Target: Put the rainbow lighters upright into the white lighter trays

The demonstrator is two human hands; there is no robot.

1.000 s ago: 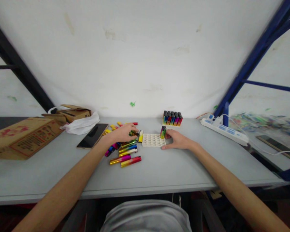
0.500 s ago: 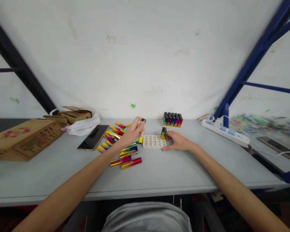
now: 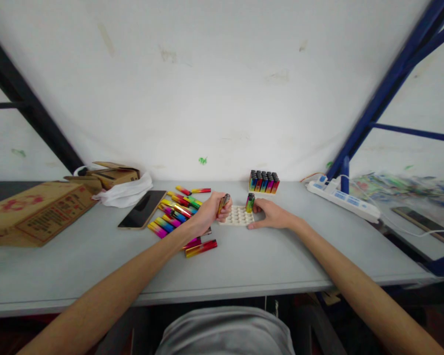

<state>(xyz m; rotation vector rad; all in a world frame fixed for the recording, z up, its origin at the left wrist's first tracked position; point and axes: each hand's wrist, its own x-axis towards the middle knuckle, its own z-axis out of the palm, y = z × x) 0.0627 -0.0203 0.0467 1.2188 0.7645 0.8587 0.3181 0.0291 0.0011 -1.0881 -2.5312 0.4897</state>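
Observation:
A dark-topped lighter [image 3: 223,203] is gripped in my left hand [image 3: 211,213], over the left side of a white tray with round holes [image 3: 237,217]. My right hand [image 3: 272,215] rests at the tray's right edge, its thumb by the near corner and its fingers bent beside green lighters [image 3: 249,203] standing upright in the tray's back right corner. Whether those fingers touch the lighters is hard to tell. Many colourful lighters [image 3: 163,225] lie loose on the table left of the tray, some hidden behind my left hand and forearm.
Upright lighters fill another tray [image 3: 264,182] near the wall. A phone [image 3: 142,210], a white bag [image 3: 128,193] and cardboard boxes [image 3: 40,212] are at the left. At the right are a power strip [image 3: 343,200], another phone [image 3: 425,226] and a blue frame [image 3: 385,88].
My left hand has moved right and toward me, bringing its lighter over the holed tray's left side. My right hand has stayed at the tray's right edge.

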